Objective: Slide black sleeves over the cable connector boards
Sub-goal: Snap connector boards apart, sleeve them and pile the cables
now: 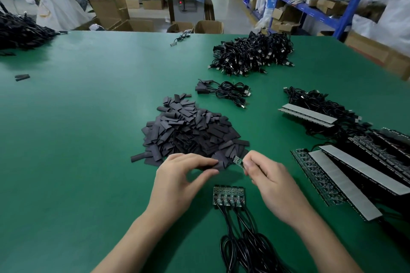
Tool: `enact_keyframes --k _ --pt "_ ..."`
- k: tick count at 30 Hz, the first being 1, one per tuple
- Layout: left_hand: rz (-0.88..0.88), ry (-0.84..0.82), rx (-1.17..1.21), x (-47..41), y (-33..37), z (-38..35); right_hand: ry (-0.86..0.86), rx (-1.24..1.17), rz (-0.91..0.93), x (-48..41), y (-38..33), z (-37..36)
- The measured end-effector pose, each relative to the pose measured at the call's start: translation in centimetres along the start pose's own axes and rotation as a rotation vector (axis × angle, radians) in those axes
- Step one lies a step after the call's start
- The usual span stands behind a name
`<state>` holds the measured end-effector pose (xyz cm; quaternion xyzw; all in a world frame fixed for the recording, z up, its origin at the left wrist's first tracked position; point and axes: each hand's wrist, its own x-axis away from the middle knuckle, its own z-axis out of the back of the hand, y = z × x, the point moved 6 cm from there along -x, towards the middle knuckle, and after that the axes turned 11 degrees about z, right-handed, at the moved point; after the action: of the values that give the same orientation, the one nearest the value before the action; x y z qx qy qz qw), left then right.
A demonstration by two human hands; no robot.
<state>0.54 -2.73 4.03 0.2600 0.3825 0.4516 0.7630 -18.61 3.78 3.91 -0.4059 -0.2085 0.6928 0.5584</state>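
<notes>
A heap of flat black sleeves (188, 131) lies on the green table (88, 117) just beyond my hands. My left hand (177, 182) pinches one black sleeve (220, 164) at the heap's near edge. My right hand (269, 180) holds a small green connector board (237, 160) by its cable end, with the board's tip pointing at that sleeve and almost touching it. Below my hands a row of several bare connector boards (228, 197) lies side by side, and their black cables (246, 248) run toward me.
Sleeved cables (224, 91) lie beyond the heap, and a big pile of black USB cables (253, 55) sits further back. Board panels with grey strips (346, 182) and tangled cables fill the right side. Another black pile (20, 31) sits far left.
</notes>
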Motion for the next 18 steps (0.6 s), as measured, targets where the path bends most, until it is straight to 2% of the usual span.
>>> enact_keyframes --k 5,13,18 --pt "-0.012 0.036 0.003 0.1 -0.1 -0.2 -0.088 0.003 0.008 0.1 0.2 -0.9" --pt "-0.039 -0.015 -0.002 0.0 -0.3 -0.8 -0.142 0.055 -0.003 0.3 0.4 -1.5" --pt "-0.21 0.016 -0.158 0.1 0.3 -0.7 -0.171 0.092 -0.012 0.5 0.6 -1.6"
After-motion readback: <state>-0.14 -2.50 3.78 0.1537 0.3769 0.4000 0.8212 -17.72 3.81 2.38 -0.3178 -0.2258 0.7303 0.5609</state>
